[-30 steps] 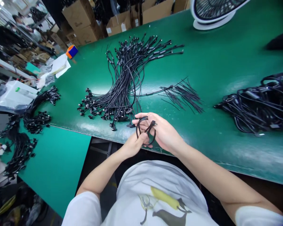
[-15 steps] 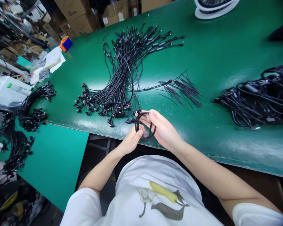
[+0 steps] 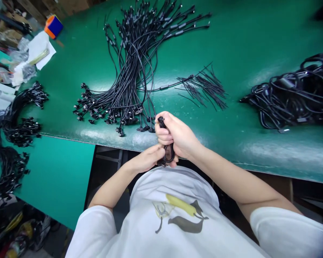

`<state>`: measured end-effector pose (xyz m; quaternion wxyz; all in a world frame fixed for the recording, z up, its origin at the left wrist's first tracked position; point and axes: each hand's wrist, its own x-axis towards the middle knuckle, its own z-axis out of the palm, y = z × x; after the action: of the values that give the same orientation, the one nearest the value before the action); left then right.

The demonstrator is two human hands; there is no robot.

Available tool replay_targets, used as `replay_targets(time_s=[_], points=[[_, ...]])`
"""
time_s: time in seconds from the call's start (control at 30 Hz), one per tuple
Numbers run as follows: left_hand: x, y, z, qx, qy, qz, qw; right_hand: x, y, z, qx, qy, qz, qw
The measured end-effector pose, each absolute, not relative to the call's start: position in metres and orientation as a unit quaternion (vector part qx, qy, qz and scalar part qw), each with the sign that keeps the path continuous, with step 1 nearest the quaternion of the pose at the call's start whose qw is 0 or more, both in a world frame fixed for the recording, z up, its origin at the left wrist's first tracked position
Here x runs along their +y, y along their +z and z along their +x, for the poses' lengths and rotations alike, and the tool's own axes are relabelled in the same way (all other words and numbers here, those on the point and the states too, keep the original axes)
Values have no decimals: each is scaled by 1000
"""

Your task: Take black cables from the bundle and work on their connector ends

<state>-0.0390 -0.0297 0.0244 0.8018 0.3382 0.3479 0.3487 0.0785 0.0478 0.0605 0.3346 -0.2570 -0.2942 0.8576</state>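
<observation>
A coiled black cable [image 3: 170,153] is squeezed between my two hands just off the table's near edge. My right hand [image 3: 177,134] wraps its fingers round the upper part of the coil, and a connector end shows at the top of that fist. My left hand [image 3: 150,156] pinches the lower part, where another end of the cable pokes out. Beyond my hands lies a large spread of black cables [image 3: 131,71] with connectors at both ends. To its right is a small pile of thin black ties [image 3: 204,87].
A heap of coiled cables [image 3: 293,93] lies at the right on the green table [image 3: 244,143]. Cable bundles [image 3: 18,118] sit at the left by a lower green surface [image 3: 59,175]. A tape roll [image 3: 53,27] and papers [image 3: 40,48] are at the back left.
The open loops of cable have been pressed into a narrow coil. My right hand has closed round it, and my left hand has moved lower. The camera view has tilted downward.
</observation>
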Motion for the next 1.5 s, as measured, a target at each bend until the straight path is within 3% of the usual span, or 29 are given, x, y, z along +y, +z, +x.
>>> replay_targets(time_s=[0.53,0.7,0.83,1.0,1.07,1.2,1.33,1.5], points=[[-28,37,-25,308,342,127,879,62,52,89,-299,890,-198,282],[-31,32,-16,401,375,231,803,63,56,93,-298,868,-269,292],[-33,16,-10,476,381,358,707,59,53,92,-251,839,-324,359],[-28,13,-15,581,304,558,508,51,46,94,-238,815,-316,424],[-24,17,-16,571,285,600,483,47,42,96,-240,808,-301,446],[-23,18,-12,524,268,513,625,46,35,109,-267,813,-270,441],[-23,18,-8,456,312,339,762,56,33,136,-409,778,-239,412],[-20,31,-2,364,290,243,851,60,34,154,-334,875,-146,319]])
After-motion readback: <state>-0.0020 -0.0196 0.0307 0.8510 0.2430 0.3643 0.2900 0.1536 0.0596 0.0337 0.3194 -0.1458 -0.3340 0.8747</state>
